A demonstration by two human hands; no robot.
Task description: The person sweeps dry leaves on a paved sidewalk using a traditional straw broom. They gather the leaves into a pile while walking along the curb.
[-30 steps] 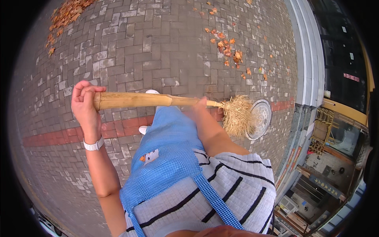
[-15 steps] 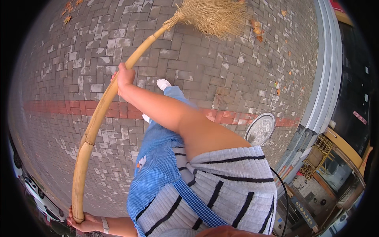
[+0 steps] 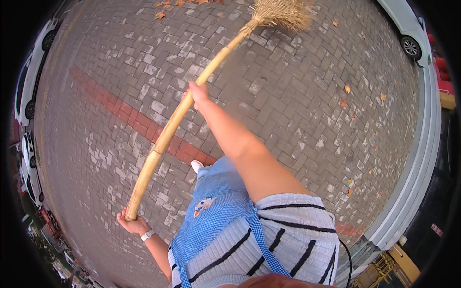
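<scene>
- The person holds a long bamboo broom (image 3: 192, 101) with both hands; its pale yellow handle runs slantwise from low on the left up to the top middle of the view.
- The left hand (image 3: 132, 224) is wrapped tight around the butt end of the handle, low on the left, with a white wristband (image 3: 147, 235) on the wrist just behind it.
- The right hand (image 3: 196, 91) is curled around the handle about halfway along, at the end of an outstretched bare forearm.
- The straw head (image 3: 283, 12) of the broom is at the far end, at the top edge of the view, lying against or just above the brick pavement (image 3: 288, 96); contact cannot be told.
- The pavement is grey brick laid in a herringbone pattern, crossed by a red brick stripe (image 3: 125, 115) that passes under the handle.
- Dry leaves (image 3: 345, 96) lie scattered to the right of the broom, well apart from the straw head, and a few more lie near the top left of it.
- The person wears a blue checked apron (image 3: 216, 216) over a striped shirt (image 3: 297, 235), and a white shoe (image 3: 197, 165) shows just above the apron's edge.
- Parked white cars (image 3: 29, 81) line the left rim, and another white car (image 3: 408, 29) stands at the top right beside a pale curb (image 3: 422, 158).
- No container shows near the hands.
</scene>
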